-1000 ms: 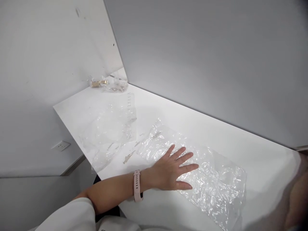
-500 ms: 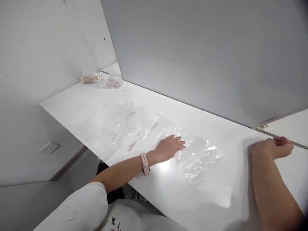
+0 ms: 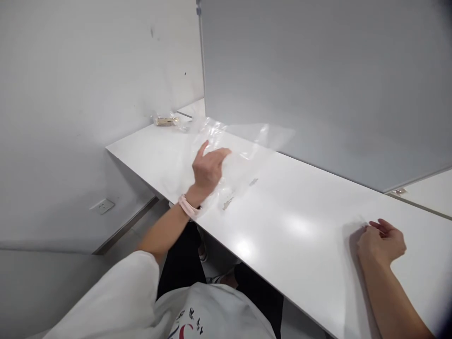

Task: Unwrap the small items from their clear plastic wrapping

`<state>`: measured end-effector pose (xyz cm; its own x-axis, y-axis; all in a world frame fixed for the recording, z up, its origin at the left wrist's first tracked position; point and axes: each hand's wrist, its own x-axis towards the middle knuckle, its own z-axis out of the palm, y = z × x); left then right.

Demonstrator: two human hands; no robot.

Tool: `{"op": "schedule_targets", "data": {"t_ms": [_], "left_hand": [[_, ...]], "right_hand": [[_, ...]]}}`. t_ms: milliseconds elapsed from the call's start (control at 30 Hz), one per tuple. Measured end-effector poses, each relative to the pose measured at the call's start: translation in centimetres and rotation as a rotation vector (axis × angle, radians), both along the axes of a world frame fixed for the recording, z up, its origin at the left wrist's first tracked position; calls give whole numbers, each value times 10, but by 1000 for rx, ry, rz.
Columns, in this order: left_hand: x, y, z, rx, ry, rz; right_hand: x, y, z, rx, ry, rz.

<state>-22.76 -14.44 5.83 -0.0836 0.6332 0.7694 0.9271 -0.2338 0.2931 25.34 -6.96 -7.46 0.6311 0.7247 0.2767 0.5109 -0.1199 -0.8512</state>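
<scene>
From my remote seat I have the clear plastic film (image 3: 252,147) spread around and beyond the left hand (image 3: 207,170), over the far-left half of the counter (image 3: 318,200), with one corner showing against the grey panel (image 3: 318,84) behind. The film looks partly raised, so I judge that handling it well calls for a light, flat carry: pinch near an edge rather than bunch the middle, keep the loose side low, and go slowly, since sheet this thin probably floats and clings to the fingers. I would also keep its trailing edge away from the gold-coloured packet (image 3: 167,121) in the back corner, where a snag seems possible. The left grip is half curled, one finger lifted and the others bent towards the film; blur prevents me from telling whether they pinch it or merely press against it. The right hand (image 3: 382,245) sits well apart, low over the right part of the counter, with its fingers loosely curled in a narrow grip; I cannot tell whether anything is in it. For pose, the left forearm slants up from the lower left, its pale wristband (image 3: 188,207) near the front edge and the hand angled further upward. The right forearm rises from the lower-right corner, leaning left.
</scene>
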Motion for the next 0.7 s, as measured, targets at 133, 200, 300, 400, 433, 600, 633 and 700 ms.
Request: {"op": "schedule_targets", "data": {"t_ms": [133,200,300,400,433,600,633,700], "left_hand": [[-86,-9,-30,-725,-66,11],[-105,-16,-45,-1019,-55,-134],[-111,-25,-53,-1133,-9,-233],[-106,-26,-48,-1156,-11,-226],[-104,-26,-44,-1163,-24,-224],[-100,-30,-31,-1120,-144,-249],[-102,-34,-29,-1119,-182,-263],[-106,-45,-25,-1143,-255,-316]], "right_hand": [[-77,-39,15,-152,-29,248],[-124,-54,17,-166,-105,543],[-202,-65,22,90,-447,1100],[-279,-57,35,292,-804,1373],[-303,-51,40,318,-906,1423],[-389,-19,53,279,-1017,1534],[-397,-17,52,233,-981,1531],[-406,-18,51,86,-864,1508]]}}
